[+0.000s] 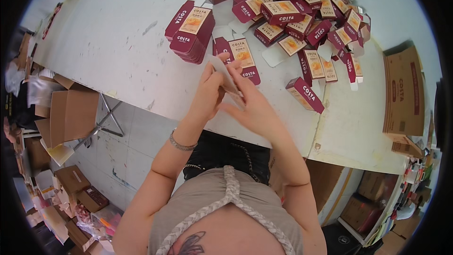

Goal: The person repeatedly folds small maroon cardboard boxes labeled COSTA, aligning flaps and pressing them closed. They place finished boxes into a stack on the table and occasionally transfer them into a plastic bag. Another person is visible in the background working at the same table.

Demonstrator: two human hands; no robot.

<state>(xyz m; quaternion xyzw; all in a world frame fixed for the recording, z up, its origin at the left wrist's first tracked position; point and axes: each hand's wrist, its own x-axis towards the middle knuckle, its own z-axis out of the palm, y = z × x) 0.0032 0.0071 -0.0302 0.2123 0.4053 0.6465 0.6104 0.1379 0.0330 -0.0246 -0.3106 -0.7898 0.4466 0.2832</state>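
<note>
Over the near part of the white table, my two hands hold a small paper carton between them, its pale side towards me. My left hand grips its left side, with fingers bent around it. My right hand presses on the other side, fingers stretched along it and thumb below. Just beyond my fingers lie flat maroon cartons, partly covered by my hands. To their left stands a stack of flat maroon cartons. One maroon box rests right of my right hand.
A heap of maroon boxes covers the table's far right. At the right edge stands a large brown cardboard carton. An open cardboard box is left of the table, with more boxes below.
</note>
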